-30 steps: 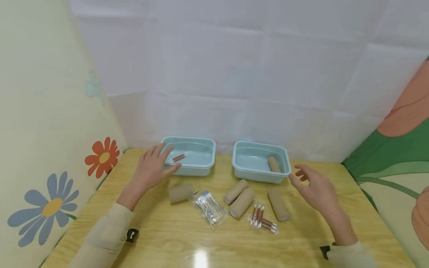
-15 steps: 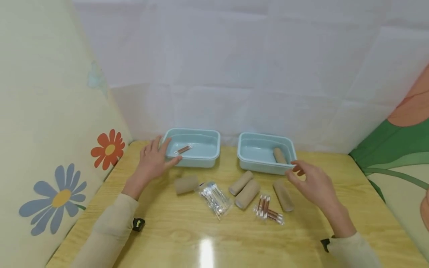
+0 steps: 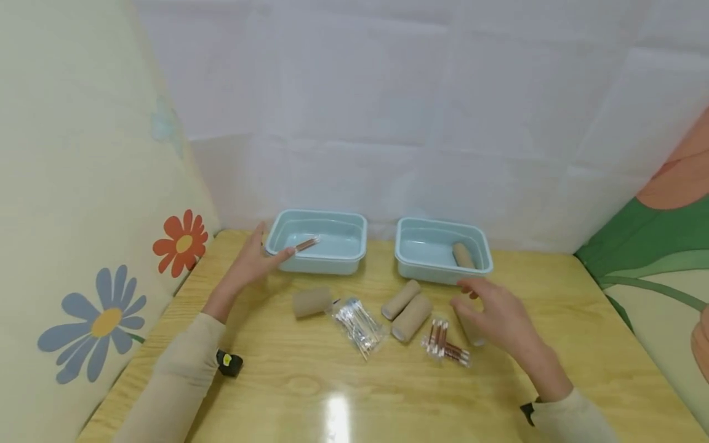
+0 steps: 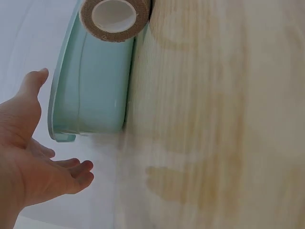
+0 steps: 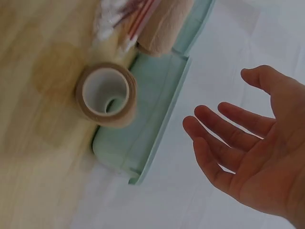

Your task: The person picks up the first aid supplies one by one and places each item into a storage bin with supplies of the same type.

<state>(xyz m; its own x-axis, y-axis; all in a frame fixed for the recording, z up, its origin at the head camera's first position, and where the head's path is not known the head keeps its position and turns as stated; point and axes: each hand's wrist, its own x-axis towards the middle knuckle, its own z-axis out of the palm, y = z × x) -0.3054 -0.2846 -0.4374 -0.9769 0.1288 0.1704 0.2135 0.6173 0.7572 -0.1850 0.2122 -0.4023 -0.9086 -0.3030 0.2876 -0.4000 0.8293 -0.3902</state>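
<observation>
My left hand (image 3: 249,264) is at the left end of the left light-blue tub (image 3: 321,266), its thumb by the front rim. In the left wrist view its fingers are spread and hold nothing. A small bundle of brown-stemmed cotton swabs (image 3: 308,243) lies in that tub. My right hand (image 3: 498,314) hovers in front of the right light-blue tub (image 3: 426,271), above a cardboard tube (image 3: 474,336) that it partly hides. Its fingers are loosely bent with nothing between them in the right wrist view. Inside the right tub lies another cardboard tube (image 3: 463,255).
Two cardboard tubes (image 3: 412,318) lie side by side mid-table. Left of them is a clear bag of cotton swabs (image 3: 357,326), then a single cardboard roll (image 3: 312,302). Brown-stemmed swab packs (image 3: 445,344) lie near my right hand. A white sheet (image 3: 354,111) hangs behind.
My right hand has moved left and toward me, from the right tub's corner to over the cardboard tube. The left hand stays by its tub, fingers shifted slightly outward. The head view has shifted slightly.
</observation>
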